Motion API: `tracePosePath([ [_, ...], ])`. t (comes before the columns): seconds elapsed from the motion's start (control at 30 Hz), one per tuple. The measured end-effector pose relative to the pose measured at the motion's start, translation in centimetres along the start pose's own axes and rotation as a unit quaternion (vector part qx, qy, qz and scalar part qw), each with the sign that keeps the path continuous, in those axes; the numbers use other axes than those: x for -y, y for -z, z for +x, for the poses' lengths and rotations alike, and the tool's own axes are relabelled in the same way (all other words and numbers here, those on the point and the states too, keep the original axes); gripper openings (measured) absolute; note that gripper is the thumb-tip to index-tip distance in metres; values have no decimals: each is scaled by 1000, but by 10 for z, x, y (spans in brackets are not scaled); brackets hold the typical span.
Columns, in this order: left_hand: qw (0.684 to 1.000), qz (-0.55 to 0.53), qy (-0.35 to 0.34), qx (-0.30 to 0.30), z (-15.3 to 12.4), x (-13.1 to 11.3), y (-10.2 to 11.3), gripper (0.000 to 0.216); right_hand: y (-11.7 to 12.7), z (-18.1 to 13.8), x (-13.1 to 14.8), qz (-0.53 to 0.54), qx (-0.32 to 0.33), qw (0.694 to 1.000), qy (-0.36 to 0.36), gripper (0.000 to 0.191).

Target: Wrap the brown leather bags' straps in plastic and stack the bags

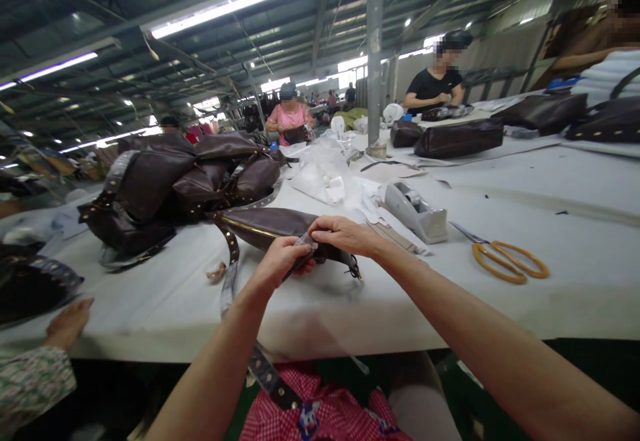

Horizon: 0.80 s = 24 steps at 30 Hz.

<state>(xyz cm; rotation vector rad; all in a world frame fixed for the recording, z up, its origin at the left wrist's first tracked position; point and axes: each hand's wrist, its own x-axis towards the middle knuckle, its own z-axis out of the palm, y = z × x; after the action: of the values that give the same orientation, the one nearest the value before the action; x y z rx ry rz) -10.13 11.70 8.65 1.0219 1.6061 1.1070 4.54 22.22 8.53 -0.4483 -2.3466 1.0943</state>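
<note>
Your left hand (284, 259) and right hand (341, 234) pinch a strip (308, 241) by the bag (280, 219), apparently adjusting it; steadiness seems needed next.

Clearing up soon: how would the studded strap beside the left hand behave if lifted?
Probably floppy: the strap curves across the table and seems to droop over its edge. Lifting may tug the bag, as they appear joined.

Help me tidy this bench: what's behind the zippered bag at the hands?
Behind the zippered bag, a heap of dark brown bags sits toward the left, with crumpled translucent plastic farther back. Whatever tabletop the bag covers cannot be seen.
</note>
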Motion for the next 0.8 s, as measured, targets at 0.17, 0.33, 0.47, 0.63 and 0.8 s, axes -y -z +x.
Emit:
tracePosePath([
  [0.17, 995, 38, -66, -64, -7, 6, -7, 26, -3, 6, 1, -1, 6, 999, 51, 17],
  [0.33, 989, 67, -94, -89, -16, 14, -6, 29, -8, 13, 0, -19, 33, 999, 26, 8],
  [0.47, 996, 45, -52, -52, -17, 13, 0, 33, -13, 13, -1, -75, 3, 995, 72, 3],
  [0.63, 993, 96, -68, -24, -20, 10, 8, 38, -19, 8, -2, -97, -17, 991, 95, 7],
  [0.8, 997, 52, -61, -7, -18, 15, 6, 15, -21, 4, -2, -94, -16, 991, 94, 7],
])
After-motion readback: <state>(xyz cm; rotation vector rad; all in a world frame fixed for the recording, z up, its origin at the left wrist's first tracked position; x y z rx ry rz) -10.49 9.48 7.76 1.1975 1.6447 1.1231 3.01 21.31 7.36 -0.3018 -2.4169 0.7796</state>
